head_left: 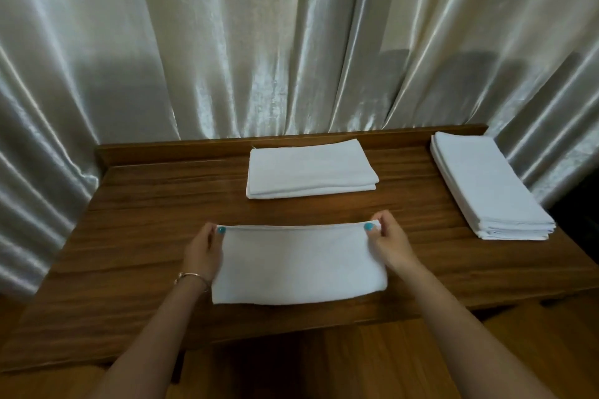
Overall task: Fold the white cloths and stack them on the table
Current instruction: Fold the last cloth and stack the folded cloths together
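Observation:
A folded white cloth [299, 264] lies on the wooden table [136, 236] near its front edge. My left hand [204, 253] pinches its far left corner, thumb on top. At the far right corner my right hand [387, 243] pinches the cloth the same way. Behind it, at the table's back middle, sits a small stack of folded white cloths [311, 168]. A taller pile of several white cloths [486, 185] rests along the right edge.
Shiny silver curtains [227, 42] hang close behind and around the table. A raised wooden lip [168, 151] runs along the table's back edge. Wooden floor [356, 363] shows below the front edge.

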A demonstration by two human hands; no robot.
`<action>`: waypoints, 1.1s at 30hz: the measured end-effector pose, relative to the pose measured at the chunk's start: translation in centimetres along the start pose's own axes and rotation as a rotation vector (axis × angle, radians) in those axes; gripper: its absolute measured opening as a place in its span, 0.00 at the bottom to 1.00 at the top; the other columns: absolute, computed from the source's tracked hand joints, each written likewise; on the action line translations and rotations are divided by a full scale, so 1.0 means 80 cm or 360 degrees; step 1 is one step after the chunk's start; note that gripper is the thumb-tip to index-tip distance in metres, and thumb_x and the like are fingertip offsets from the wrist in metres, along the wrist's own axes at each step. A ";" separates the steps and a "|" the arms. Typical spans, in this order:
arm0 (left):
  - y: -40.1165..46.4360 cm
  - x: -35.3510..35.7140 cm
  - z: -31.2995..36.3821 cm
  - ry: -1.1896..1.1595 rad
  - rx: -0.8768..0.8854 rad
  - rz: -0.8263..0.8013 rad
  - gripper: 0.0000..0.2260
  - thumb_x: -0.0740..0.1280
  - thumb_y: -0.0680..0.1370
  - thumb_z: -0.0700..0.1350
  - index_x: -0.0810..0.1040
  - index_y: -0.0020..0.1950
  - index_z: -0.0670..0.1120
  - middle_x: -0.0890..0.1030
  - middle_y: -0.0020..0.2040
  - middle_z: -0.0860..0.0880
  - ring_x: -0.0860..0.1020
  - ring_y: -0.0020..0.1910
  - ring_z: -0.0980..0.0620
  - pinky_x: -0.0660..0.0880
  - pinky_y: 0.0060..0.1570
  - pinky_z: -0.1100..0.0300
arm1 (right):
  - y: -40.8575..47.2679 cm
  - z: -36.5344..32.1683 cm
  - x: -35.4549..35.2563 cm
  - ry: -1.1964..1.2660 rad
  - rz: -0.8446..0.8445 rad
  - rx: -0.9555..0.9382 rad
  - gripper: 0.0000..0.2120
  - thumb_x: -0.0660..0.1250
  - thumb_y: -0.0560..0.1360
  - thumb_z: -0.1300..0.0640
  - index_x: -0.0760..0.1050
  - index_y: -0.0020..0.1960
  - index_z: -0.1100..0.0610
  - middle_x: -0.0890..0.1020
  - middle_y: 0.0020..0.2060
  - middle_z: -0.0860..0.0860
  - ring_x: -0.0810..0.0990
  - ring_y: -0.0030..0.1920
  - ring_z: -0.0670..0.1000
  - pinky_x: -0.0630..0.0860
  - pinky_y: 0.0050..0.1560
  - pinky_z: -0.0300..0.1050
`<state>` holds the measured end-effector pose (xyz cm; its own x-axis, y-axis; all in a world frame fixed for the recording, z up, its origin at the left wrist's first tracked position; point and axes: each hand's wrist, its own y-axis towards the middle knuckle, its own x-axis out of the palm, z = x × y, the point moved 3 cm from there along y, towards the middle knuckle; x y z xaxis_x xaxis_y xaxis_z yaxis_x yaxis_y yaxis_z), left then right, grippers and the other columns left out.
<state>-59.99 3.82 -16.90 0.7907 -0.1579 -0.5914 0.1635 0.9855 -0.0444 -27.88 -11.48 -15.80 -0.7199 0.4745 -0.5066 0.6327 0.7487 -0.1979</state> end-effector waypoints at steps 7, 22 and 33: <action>0.056 0.032 -0.031 0.0203 -0.0078 -0.0086 0.08 0.57 0.81 0.46 0.71 0.44 0.48 0.75 0.32 0.45 0.71 0.27 0.51 0.67 0.27 0.60 | 0.059 0.012 0.034 -0.0188 -0.0055 0.0053 0.09 0.58 0.80 0.61 0.67 0.48 0.47 0.78 0.39 0.55 0.75 0.36 0.52 0.72 0.35 0.46; 0.041 0.087 0.015 0.1183 0.0392 0.0383 0.14 0.65 0.74 0.45 0.76 0.57 0.40 0.80 0.51 0.41 0.79 0.50 0.42 0.76 0.51 0.47 | 0.032 0.002 0.122 -0.1179 0.0555 -0.0564 0.23 0.63 0.77 0.49 0.68 0.70 0.56 0.72 0.68 0.56 0.71 0.67 0.55 0.67 0.67 0.55; 0.003 0.152 -0.028 0.1309 0.0153 -0.0275 0.30 0.38 0.73 0.69 0.38 0.74 0.65 0.40 0.77 0.44 0.45 0.77 0.39 0.39 0.68 0.35 | 0.012 0.030 0.194 -0.1362 -0.0221 -0.0722 0.25 0.44 0.81 0.38 0.50 0.77 0.38 0.54 0.78 0.47 0.51 0.78 0.53 0.45 0.75 0.52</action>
<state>-51.64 2.28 -25.92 0.0749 -0.1739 -0.9819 0.3213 0.9364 -0.1414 -37.75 -4.50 -25.84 -0.2160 0.0066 -0.9764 0.2593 0.9644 -0.0508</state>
